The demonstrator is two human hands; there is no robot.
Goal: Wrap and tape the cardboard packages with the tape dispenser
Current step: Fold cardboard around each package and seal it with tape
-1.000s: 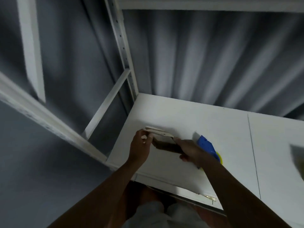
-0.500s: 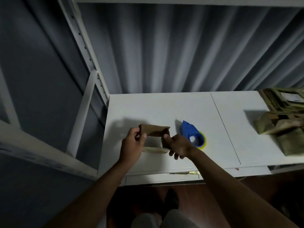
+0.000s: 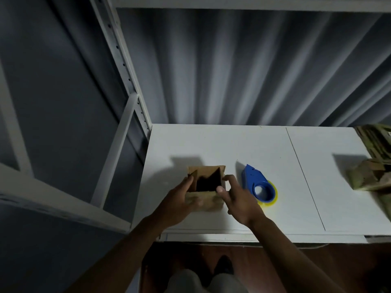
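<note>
A small brown cardboard box (image 3: 208, 198) stands on the white table (image 3: 211, 144) with its top open and its inside dark. My left hand (image 3: 182, 197) grips its left wall, fingers over the rim. My right hand (image 3: 237, 197) holds the right wall, thumb and fingers at the rim. A blue tape dispenser (image 3: 257, 183) with a yellow tape roll lies flat on the table just right of my right hand, touched by neither hand.
A pile of flattened cardboard (image 3: 374, 163) lies at the table's right edge. A white metal shelf post (image 3: 124, 77) rises at the table's back left corner. Grey corrugated wall stands behind. The table's front edge (image 3: 232, 234) is close to my body.
The flat cardboard piece I held has been opened into an upright box on the table. The view swung right and down, bringing the cardboard pile into sight.
</note>
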